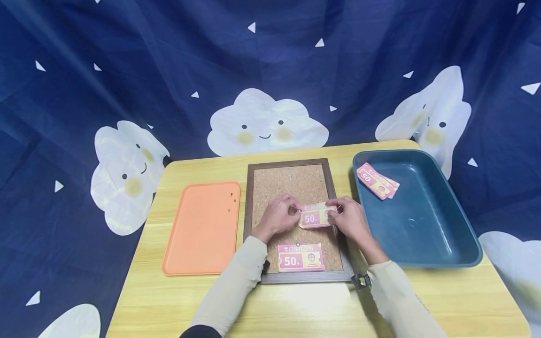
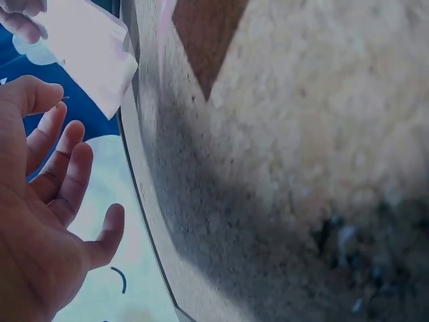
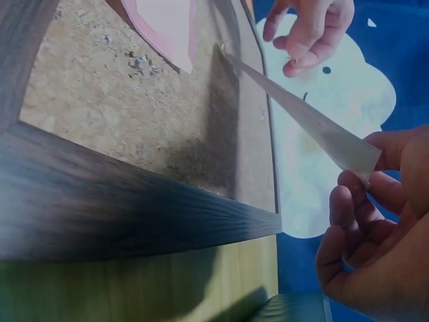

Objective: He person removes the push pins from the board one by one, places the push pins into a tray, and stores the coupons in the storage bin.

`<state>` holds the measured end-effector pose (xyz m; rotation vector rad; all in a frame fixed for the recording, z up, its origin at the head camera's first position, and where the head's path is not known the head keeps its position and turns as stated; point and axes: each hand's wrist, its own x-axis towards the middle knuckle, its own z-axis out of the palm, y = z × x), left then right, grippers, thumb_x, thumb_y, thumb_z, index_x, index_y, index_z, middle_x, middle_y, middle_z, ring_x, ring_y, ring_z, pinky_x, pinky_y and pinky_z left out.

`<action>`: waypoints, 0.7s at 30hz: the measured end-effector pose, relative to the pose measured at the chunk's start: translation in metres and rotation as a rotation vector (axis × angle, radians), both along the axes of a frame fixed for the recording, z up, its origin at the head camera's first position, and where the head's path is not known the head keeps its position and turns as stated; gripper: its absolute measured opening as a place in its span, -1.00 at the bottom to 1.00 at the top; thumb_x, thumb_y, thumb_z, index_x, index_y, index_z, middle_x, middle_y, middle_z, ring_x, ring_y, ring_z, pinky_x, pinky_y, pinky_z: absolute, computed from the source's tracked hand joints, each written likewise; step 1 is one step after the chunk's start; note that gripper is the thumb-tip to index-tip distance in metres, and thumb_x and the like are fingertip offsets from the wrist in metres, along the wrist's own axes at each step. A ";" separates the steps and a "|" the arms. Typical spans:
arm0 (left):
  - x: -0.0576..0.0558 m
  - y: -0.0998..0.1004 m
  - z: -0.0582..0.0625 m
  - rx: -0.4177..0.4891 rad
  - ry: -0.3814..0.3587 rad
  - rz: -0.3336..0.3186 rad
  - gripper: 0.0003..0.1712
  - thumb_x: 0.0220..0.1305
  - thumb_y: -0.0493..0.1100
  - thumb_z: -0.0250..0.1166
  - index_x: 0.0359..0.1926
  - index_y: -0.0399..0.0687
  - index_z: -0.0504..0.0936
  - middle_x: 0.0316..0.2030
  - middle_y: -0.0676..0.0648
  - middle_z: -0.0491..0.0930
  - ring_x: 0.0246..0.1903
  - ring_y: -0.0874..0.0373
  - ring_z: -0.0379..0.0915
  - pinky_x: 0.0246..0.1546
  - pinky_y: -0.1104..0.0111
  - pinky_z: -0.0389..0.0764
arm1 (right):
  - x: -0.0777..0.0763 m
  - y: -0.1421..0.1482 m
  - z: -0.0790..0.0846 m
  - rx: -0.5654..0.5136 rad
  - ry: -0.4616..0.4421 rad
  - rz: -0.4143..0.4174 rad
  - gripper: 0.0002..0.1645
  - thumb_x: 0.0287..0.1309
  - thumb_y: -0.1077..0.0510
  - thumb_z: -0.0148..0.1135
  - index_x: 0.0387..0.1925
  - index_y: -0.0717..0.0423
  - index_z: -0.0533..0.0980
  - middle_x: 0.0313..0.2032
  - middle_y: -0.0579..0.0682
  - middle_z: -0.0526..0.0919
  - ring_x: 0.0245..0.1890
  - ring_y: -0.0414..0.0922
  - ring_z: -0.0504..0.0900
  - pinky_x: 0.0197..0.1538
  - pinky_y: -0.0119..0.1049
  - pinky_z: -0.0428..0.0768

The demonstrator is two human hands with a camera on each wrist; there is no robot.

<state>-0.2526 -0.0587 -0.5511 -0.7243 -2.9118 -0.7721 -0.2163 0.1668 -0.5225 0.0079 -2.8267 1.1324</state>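
Note:
Over the brown-framed cork board [image 1: 270,188], my right hand [image 1: 349,217] pinches the right end of a pink-and-yellow paper coupon [image 1: 310,218] marked 50. In the right wrist view that coupon [image 3: 322,131] appears nearly edge-on, raised off the cork at my fingers. My left hand [image 1: 281,215] is at the coupon's left end, thumb and index finger together. Between them is a small pushpin [image 2: 66,98], its thin point showing in the left wrist view; its head is hidden. Lower on the board lies another coupon [image 1: 300,263], with a pin [image 1: 297,244] at its top edge.
Left of the board sits an orange tray [image 1: 198,230] with several small pins [image 1: 231,195] near its upper right corner. At the right stands a deep blue-green bin [image 1: 422,234] holding loose coupons [image 1: 376,180]. A cloud-patterned curtain [image 1: 287,56] hangs behind the wooden table [image 1: 139,295].

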 end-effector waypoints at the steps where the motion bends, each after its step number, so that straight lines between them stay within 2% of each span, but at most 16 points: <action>1: 0.000 -0.001 0.001 -0.001 -0.006 0.002 -0.82 0.16 0.00 0.25 -0.23 0.13 0.68 -0.08 0.13 0.62 -0.09 0.24 0.50 0.11 0.23 0.47 | 0.000 0.000 0.001 0.001 -0.001 0.000 -0.68 -0.05 0.25 0.30 -0.16 0.07 0.69 -0.31 0.05 0.63 -0.31 -0.05 0.54 -0.27 -0.27 0.38; 4: -0.001 -0.004 0.004 0.002 -0.015 0.014 -0.80 0.15 0.01 0.24 -0.22 0.12 0.67 -0.09 0.14 0.61 -0.13 0.25 0.50 0.08 0.22 0.48 | -0.002 0.001 0.002 0.002 0.000 0.004 -0.68 -0.04 0.25 0.30 -0.16 0.07 0.69 -0.29 0.06 0.63 -0.29 -0.04 0.55 -0.25 -0.26 0.38; 15: -0.004 -0.018 0.008 0.018 0.040 0.026 -0.86 0.11 -0.01 0.28 -0.29 0.14 0.65 -0.09 0.15 0.63 -0.14 0.24 0.52 0.04 0.22 0.49 | -0.008 0.009 0.011 0.009 0.058 0.004 -0.69 0.01 0.26 0.29 -0.14 0.11 0.68 -0.27 0.07 0.63 -0.31 -0.03 0.56 -0.26 -0.26 0.38; 21: -0.009 -0.028 0.014 -0.004 0.042 0.061 -0.86 0.13 -0.01 0.27 -0.29 0.13 0.67 -0.12 0.14 0.64 -0.19 0.24 0.52 -0.02 0.26 0.51 | -0.015 0.018 0.019 0.014 0.086 -0.001 -0.70 0.02 0.26 0.30 -0.13 0.12 0.68 -0.25 0.09 0.63 -0.29 -0.01 0.56 -0.26 -0.26 0.38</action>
